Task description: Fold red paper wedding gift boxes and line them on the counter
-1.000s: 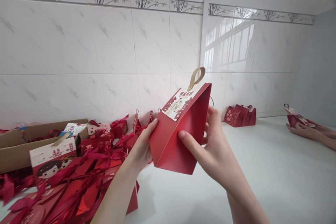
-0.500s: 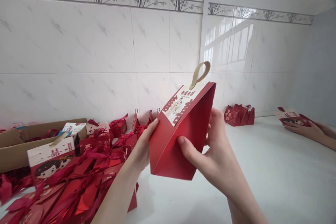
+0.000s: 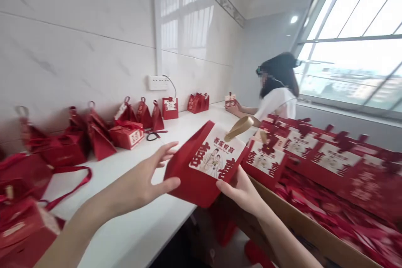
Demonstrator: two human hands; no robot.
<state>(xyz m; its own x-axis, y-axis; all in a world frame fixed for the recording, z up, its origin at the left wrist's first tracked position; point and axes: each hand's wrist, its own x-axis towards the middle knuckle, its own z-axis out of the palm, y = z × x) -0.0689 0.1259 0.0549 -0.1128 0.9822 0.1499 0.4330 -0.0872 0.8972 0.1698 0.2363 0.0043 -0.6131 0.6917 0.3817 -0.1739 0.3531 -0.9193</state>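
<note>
A red paper gift box (image 3: 201, 167) with a white printed label and a tan ribbon loop is held over the edge of the white counter (image 3: 132, 222). My right hand (image 3: 243, 192) grips it from beneath at its lower right corner. My left hand (image 3: 144, 180) is at the box's left side, thumb touching the red paper and fingers spread loosely. The box leans toward a large cardboard carton (image 3: 301, 234) filled with rows of similar red boxes (image 3: 317, 155).
More red boxes with loops (image 3: 94, 132) stand along the tiled wall, and others with ribbons lie at the left (image 3: 21, 201). A co-worker in a white top (image 3: 278, 100) handles a box at the counter's far end. A window fills the right.
The view has swung right from the wall corner to the carton and window. The box has been lowered and turned label-up toward the carton; my left hand has loosened its hold.
</note>
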